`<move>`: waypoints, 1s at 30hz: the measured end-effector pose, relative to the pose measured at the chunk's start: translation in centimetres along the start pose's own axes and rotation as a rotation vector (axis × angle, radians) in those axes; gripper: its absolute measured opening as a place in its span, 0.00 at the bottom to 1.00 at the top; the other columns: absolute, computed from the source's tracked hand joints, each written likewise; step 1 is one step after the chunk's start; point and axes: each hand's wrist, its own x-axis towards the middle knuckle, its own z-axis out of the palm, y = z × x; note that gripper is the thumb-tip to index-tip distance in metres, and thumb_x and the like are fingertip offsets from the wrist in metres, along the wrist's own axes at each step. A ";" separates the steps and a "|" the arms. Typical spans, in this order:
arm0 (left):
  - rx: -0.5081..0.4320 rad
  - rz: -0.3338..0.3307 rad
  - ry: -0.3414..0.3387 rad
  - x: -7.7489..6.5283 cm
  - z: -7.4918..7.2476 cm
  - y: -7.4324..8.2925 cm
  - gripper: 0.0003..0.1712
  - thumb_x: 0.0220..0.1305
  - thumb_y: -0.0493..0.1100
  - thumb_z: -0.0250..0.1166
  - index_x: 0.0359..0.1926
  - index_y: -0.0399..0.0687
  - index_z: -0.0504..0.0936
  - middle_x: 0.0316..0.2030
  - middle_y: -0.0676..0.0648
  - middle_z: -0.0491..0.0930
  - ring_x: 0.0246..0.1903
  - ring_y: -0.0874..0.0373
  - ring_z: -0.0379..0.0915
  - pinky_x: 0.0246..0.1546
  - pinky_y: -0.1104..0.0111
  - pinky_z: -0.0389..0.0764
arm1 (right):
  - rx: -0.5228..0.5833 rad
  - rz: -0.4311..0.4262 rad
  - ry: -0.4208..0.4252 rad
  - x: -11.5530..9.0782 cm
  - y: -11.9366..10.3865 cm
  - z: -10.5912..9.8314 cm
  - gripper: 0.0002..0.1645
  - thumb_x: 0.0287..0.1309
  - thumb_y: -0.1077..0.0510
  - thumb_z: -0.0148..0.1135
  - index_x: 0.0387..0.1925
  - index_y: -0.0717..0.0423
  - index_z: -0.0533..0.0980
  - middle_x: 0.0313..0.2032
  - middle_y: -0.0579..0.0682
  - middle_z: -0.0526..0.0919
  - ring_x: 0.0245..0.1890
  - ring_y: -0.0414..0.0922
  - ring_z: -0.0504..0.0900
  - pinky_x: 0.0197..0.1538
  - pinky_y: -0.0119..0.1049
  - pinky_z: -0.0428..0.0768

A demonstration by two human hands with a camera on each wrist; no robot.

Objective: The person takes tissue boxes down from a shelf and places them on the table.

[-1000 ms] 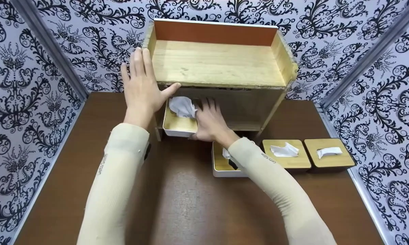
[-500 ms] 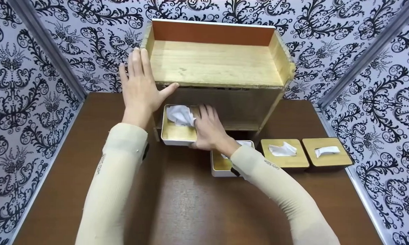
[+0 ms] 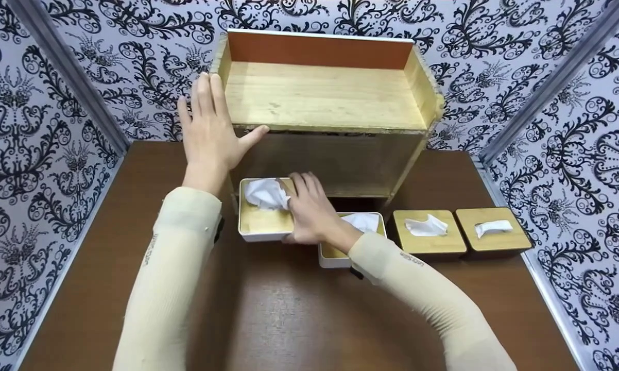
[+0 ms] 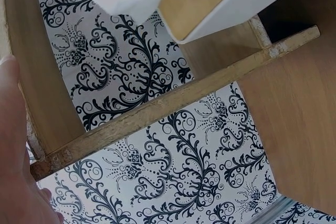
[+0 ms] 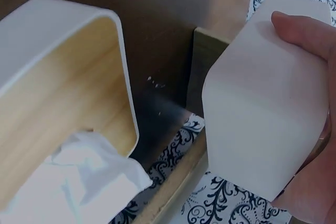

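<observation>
My right hand (image 3: 312,214) grips the right end of a tissue box (image 3: 260,222), white-sided with a light wood top and a tissue poking out. The right wrist view shows my thumb on the white side (image 5: 262,93) of this box. It is just in front of the lower opening of a wooden shelf unit (image 3: 320,95). My left hand (image 3: 207,136) rests on the unit's upper left corner, fingers straight and thumb spread along the front edge. From the left wrist, the box's white corner (image 4: 231,11) overlaps the unit's side board (image 4: 173,98).
A second white tissue box (image 3: 335,262) stands below my right wrist, partly covered by it. Two dark-sided tissue boxes with wood tops, one nearer (image 3: 428,245) and one farther right (image 3: 495,242), stand beside it. Patterned walls (image 3: 587,154) enclose the brown table (image 3: 278,319).
The gripped tissue box has come out of the shelf's lower opening, toward me and slightly left, with my right hand. My left hand has stayed on the shelf corner.
</observation>
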 end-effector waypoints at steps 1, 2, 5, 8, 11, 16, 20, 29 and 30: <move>-0.001 0.000 0.002 0.0 0.0 0.0 0.73 0.50 0.87 0.43 0.76 0.44 0.24 0.77 0.39 0.29 0.77 0.44 0.28 0.76 0.46 0.31 | 0.001 -0.008 -0.004 -0.1 -0.2 0.0 0.62 0.22 0.26 0.75 0.60 0.56 0.72 0.68 0.63 0.59 0.69 0.62 0.58 0.77 0.56 0.49; -0.003 0.001 0.005 0.0 0.0 0.0 0.73 0.50 0.87 0.43 0.76 0.44 0.25 0.77 0.38 0.29 0.77 0.44 0.28 0.76 0.46 0.32 | -0.002 -0.014 -0.010 -0.3 -0.4 0.1 0.64 0.22 0.26 0.74 0.62 0.56 0.71 0.68 0.63 0.60 0.69 0.62 0.58 0.77 0.56 0.49; -0.002 0.001 0.004 0.0 0.0 0.0 0.72 0.50 0.87 0.43 0.76 0.44 0.25 0.77 0.38 0.29 0.77 0.44 0.29 0.76 0.46 0.32 | 0.001 -0.035 -0.028 -0.6 -0.8 0.3 0.69 0.23 0.25 0.73 0.67 0.56 0.66 0.69 0.63 0.59 0.69 0.63 0.58 0.77 0.56 0.48; 0.002 0.002 -0.002 0.1 0.0 0.0 0.73 0.50 0.87 0.43 0.76 0.44 0.25 0.77 0.39 0.29 0.77 0.44 0.28 0.76 0.46 0.33 | 0.003 -0.051 -0.037 -0.9 -1.2 0.6 0.73 0.23 0.25 0.73 0.72 0.55 0.60 0.69 0.63 0.59 0.69 0.63 0.58 0.77 0.55 0.48; 0.005 0.004 -0.004 0.2 0.0 0.0 0.73 0.49 0.87 0.43 0.76 0.44 0.24 0.77 0.38 0.28 0.77 0.43 0.28 0.76 0.46 0.33 | 0.008 -0.061 -0.045 -1.2 -1.5 0.9 0.73 0.24 0.25 0.73 0.72 0.54 0.60 0.68 0.62 0.59 0.69 0.63 0.58 0.77 0.55 0.48; 0.012 0.004 -0.012 0.3 -0.1 0.0 0.73 0.49 0.88 0.42 0.76 0.44 0.24 0.77 0.38 0.28 0.77 0.43 0.28 0.76 0.45 0.33 | 0.018 -0.078 -0.064 -1.6 -2.0 1.6 0.72 0.24 0.25 0.73 0.72 0.54 0.60 0.69 0.62 0.59 0.70 0.63 0.58 0.77 0.55 0.47; 0.017 0.002 -0.023 0.3 -0.2 0.0 0.73 0.49 0.88 0.41 0.75 0.44 0.23 0.77 0.38 0.27 0.77 0.43 0.27 0.76 0.45 0.32 | 0.027 -0.098 -0.055 -1.9 -2.4 2.3 0.74 0.24 0.26 0.74 0.73 0.54 0.59 0.69 0.63 0.59 0.69 0.62 0.59 0.77 0.55 0.48; -0.004 -0.010 -0.021 0.3 -0.2 0.1 0.73 0.49 0.88 0.43 0.76 0.44 0.24 0.77 0.39 0.28 0.77 0.44 0.28 0.76 0.45 0.33 | 0.002 -0.105 -0.109 -2.7 -3.5 4.1 0.79 0.24 0.25 0.75 0.76 0.52 0.51 0.70 0.64 0.60 0.71 0.63 0.59 0.78 0.54 0.48; -0.005 -0.012 -0.023 0.3 -0.2 0.0 0.73 0.49 0.88 0.43 0.76 0.44 0.24 0.77 0.39 0.28 0.77 0.44 0.28 0.76 0.45 0.33 | 0.002 -0.102 -0.120 -2.7 -3.6 4.3 0.79 0.23 0.25 0.75 0.76 0.52 0.51 0.70 0.65 0.60 0.71 0.63 0.59 0.78 0.54 0.48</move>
